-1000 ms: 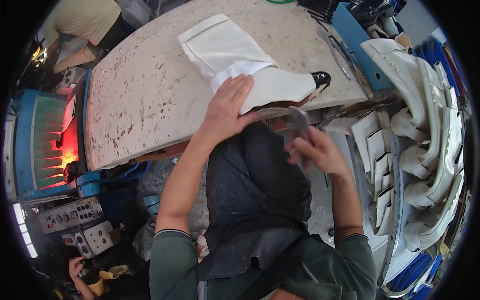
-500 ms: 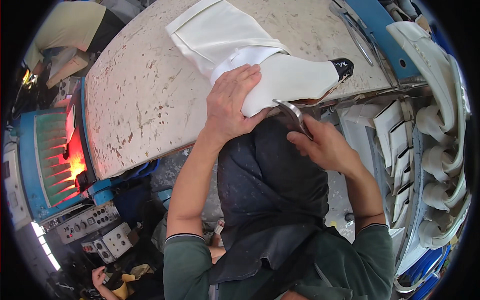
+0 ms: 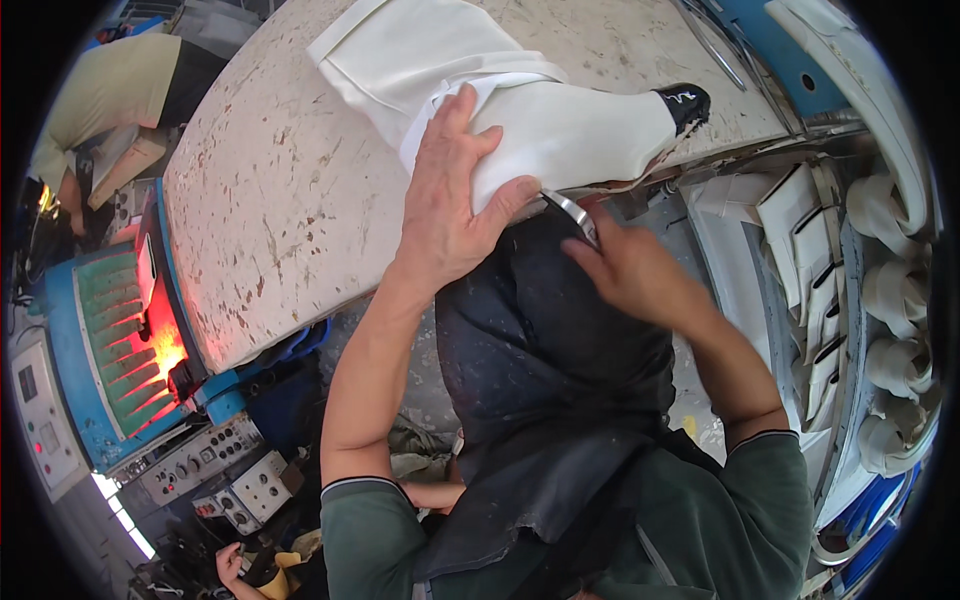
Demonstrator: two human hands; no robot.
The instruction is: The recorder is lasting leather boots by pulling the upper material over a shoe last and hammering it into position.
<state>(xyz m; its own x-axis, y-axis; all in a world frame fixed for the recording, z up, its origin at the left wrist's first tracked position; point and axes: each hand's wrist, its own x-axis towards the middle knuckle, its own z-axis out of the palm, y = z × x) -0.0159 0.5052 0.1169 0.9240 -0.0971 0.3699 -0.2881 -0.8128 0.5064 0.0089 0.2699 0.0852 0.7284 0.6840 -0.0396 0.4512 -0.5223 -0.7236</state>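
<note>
A white boot upper point(image 3: 575, 130) lies on its side on the worn, pale workbench point(image 3: 260, 200). Its wide shaft point(image 3: 400, 60) stretches to the far left, and a black cap point(image 3: 684, 106) covers its narrow right end. My left hand point(image 3: 452, 200) rests against the near part of the boot with fingers spread, the thumb at its edge. In my right hand point(image 3: 640, 265) is a curved steel tool point(image 3: 570, 212), gripped with the fingers closed round it. Its tip points at the boot's near edge beside my left thumb; whether it touches is unclear. My right palm hides the tool's handle.
At the right, a rack holds several white boot parts point(image 3: 895, 290). Long metal tools point(image 3: 715, 45) lie on the bench near a blue box point(image 3: 780, 60). At left stands a blue machine with a glowing red opening point(image 3: 165, 340). A co-worker point(image 3: 110, 85) bends at far left.
My left hand has turned, its fingers opening out and its thumb lifting toward the tool. The boot has shifted slightly left. My right hand has brought the tool closer to my left thumb.
</note>
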